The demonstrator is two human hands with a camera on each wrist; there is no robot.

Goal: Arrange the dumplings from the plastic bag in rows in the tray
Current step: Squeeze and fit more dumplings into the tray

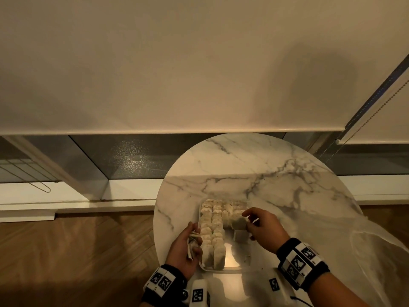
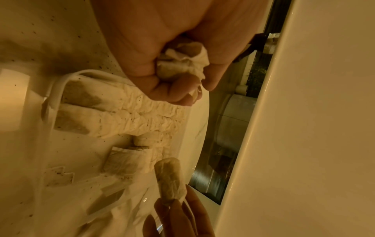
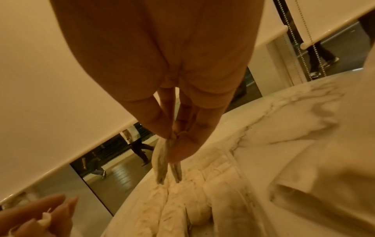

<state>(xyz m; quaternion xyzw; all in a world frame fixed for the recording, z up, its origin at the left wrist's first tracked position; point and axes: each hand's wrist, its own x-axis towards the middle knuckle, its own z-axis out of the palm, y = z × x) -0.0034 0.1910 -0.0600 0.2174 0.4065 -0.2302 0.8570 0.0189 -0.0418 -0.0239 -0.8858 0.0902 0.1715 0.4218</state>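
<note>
A clear plastic tray lies on the round marble table, with dumplings standing in rows along its left side and far end. My right hand pinches a pale dumpling by its top edge above the tray's right half, over a lone upright dumpling. In the right wrist view the pinched dumpling hangs from my thumb and fingers. My left hand stays at the tray's left rim, its fingers curled round a crumpled dumpling. The thin plastic bag lies to the right.
The tray's near right floor is bare. White blocks with black-and-white markers lie at the table's front edge. Behind the table are a window sill, a lowered roller blind and its bead chain. Wooden floor shows on the left.
</note>
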